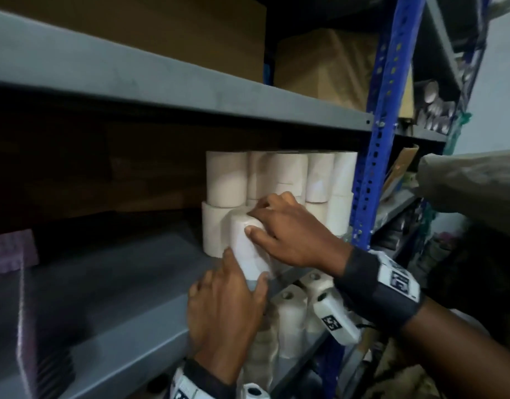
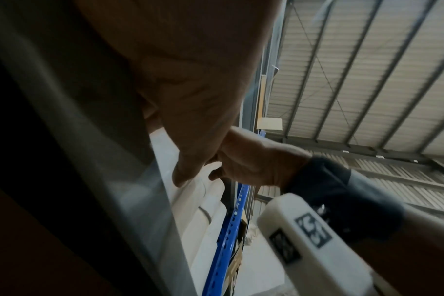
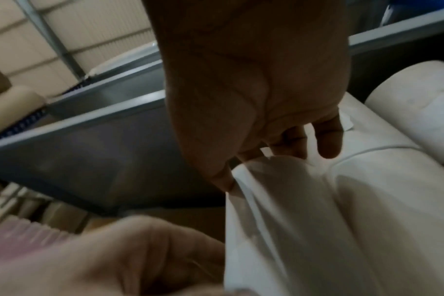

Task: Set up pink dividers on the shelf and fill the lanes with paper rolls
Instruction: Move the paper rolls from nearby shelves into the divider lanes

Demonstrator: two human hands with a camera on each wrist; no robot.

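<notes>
A white paper roll (image 1: 248, 249) leans tilted at the shelf's front edge, against the stacked white rolls (image 1: 225, 180) that stand in two layers at the shelf's right end. My left hand (image 1: 245, 267) grips its lower end from below, thumb on the right side. From the right, my right hand (image 1: 258, 217) grips its upper end, thumb on the front and fingers over the top. The right wrist view has the right hand's fingertips (image 3: 330, 144) on the roll (image 3: 304, 220). A pink divider (image 1: 8, 251) lies far left on the shelf; a thin one (image 1: 21, 298) stands upright nearby.
A grey shelf board (image 1: 161, 82) hangs close overhead with cardboard boxes (image 1: 320, 67) on it. The blue perforated upright (image 1: 371, 168) borders the stack on the right. More white rolls (image 1: 291, 321) stand on the shelf below. Bare grey shelf (image 1: 118, 283) stretches between divider and stack.
</notes>
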